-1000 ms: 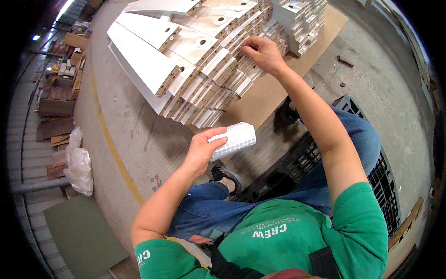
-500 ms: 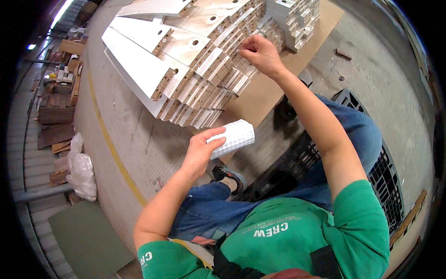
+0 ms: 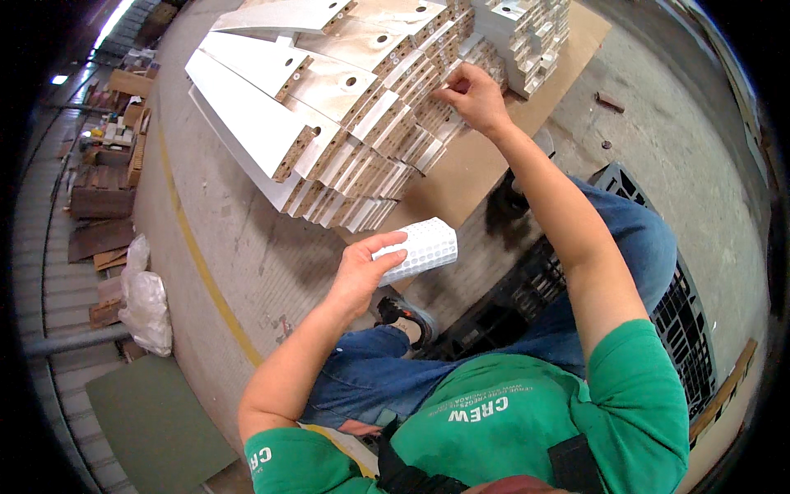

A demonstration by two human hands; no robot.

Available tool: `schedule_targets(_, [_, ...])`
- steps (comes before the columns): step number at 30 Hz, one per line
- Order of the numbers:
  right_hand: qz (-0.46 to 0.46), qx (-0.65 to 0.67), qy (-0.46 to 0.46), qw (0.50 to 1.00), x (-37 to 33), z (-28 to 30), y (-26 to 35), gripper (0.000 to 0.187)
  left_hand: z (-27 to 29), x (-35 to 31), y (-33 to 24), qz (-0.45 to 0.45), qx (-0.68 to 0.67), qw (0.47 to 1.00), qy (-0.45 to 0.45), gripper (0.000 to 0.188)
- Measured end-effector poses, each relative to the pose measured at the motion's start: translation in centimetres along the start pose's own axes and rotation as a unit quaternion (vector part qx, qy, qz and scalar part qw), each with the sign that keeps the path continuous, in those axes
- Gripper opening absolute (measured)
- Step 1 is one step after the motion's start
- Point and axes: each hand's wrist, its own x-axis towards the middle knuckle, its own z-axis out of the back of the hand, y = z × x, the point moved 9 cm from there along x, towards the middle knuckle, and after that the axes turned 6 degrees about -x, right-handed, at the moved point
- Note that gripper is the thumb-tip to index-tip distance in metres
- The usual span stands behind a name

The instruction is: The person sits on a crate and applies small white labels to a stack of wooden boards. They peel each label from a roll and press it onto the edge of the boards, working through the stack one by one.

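My left hand pinches a curled white sheet of round stickers between thumb and fingers, held over the near edge of the cardboard. Raised at the right side of the stack, my right hand has its thumb and forefinger pressed together. Whatever they hold is too small to make out. Those fingertips are close to the stepped, drilled edges of the stacked white panels. The panels taper, and several show a dark round hole near the end; whether my fingertips touch an edge I cannot tell.
Brown cardboard lies under the stack, with another pile of white pieces behind. A black plastic pallet is beside my leg. On the concrete floor are a small brown piece, a yellow line and clear plastic wrap.
My right hand has moved a little to the right along the panel edges, its fingers still pinched. The left hand keeps the sticker sheet almost in place; the view has shifted slightly.
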Motion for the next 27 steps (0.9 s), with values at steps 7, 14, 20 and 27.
schedule_targets(7, [0.0, 0.114, 0.018, 0.993, -0.7, -2.0, 0.4, 0.022, -0.1, 0.0, -0.1, 0.005, -0.004, 1.0, 0.0, 0.032])
schedule_targets(14, [0.071, -0.039, -0.05, 0.995, -0.7, -0.6, 1.9, 0.019, 0.0, -0.1, 0.3, 0.004, -0.009, 1.0, 0.007, 0.032])
schedule_targets(20, [-0.015, -0.105, 0.048, 0.993, -0.2, -0.3, -1.8, 0.017, -0.6, -0.1, -0.4, -0.016, 0.037, 0.999, 0.014, 0.031])
schedule_targets(27, [0.159, -0.079, 0.177, 0.968, -0.8, -4.7, 2.9, 0.014, 0.3, 0.2, 0.7, 0.007, 0.035, 0.999, -0.009, 0.03])
